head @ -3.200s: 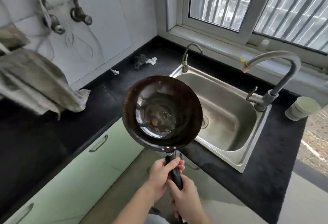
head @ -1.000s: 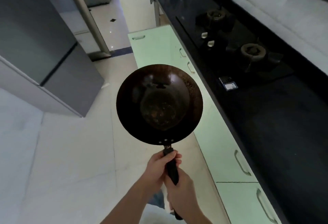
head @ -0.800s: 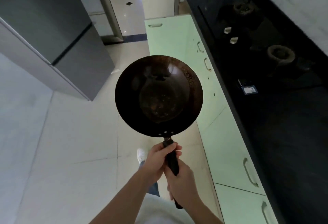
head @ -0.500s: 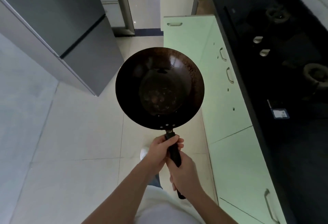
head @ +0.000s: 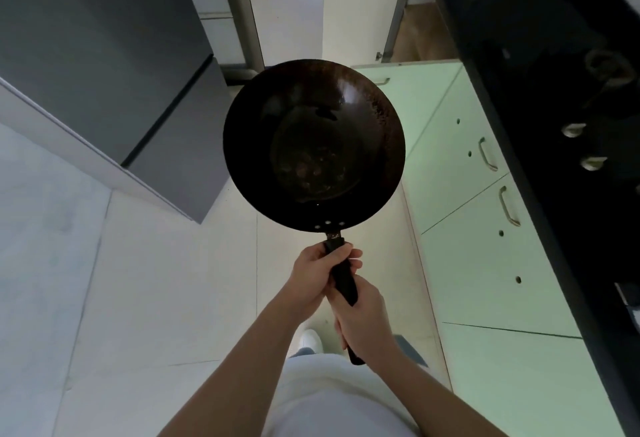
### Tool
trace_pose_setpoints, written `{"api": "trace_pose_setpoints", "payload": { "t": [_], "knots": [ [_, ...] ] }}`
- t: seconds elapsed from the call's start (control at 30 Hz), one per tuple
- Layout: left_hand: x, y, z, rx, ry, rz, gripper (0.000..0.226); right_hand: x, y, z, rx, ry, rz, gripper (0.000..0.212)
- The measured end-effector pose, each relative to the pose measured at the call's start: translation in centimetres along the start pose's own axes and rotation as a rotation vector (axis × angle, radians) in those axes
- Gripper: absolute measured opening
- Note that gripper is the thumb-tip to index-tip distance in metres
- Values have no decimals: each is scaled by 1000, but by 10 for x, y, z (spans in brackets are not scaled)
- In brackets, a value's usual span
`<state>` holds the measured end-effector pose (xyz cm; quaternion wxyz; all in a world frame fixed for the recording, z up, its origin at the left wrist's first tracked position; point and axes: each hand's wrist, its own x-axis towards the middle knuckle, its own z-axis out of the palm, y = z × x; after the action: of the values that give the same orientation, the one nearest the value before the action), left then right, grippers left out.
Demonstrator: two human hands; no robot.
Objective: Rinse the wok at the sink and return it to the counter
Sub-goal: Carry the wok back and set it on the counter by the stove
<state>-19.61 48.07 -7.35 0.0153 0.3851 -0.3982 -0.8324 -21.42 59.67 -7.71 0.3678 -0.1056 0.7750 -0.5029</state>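
Left hand [head: 318,272] and right hand [head: 363,317] both grip the black handle [head: 343,279], left nearer the bowl. The wok [head: 313,146] is held above the floor [head: 156,281]; the dark table [head: 554,97] lies at 3 o'clock. Specks in the bowl are possibly residue.

Dark metal wok [head: 313,146] (glossy inside), matt black handle [head: 343,277], glossy floor tiles [head: 166,291].

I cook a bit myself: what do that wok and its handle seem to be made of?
The wok: probably seasoned steel or iron; glossy highlight, brownish patina, rivets at its rim. Its handle: matte black, perhaps plastic or coated wood; unclear which.
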Motion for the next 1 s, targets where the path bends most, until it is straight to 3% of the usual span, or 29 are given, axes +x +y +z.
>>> {"api": "trace_pose_setpoints", "payload": {
  "t": [0.33,0.63,1.0],
  "knots": [
    [89,80,-20,-1,34,-5,16,116,-48,21,-5,-18,42,19],
    [216,190,0,-72,87,37,26,271,-134,-4,-52,-110,-87,28],
    [319,279,12,-97,132,21,19,394,-198,-15,-54,-136,-72,20]
  ]
}}
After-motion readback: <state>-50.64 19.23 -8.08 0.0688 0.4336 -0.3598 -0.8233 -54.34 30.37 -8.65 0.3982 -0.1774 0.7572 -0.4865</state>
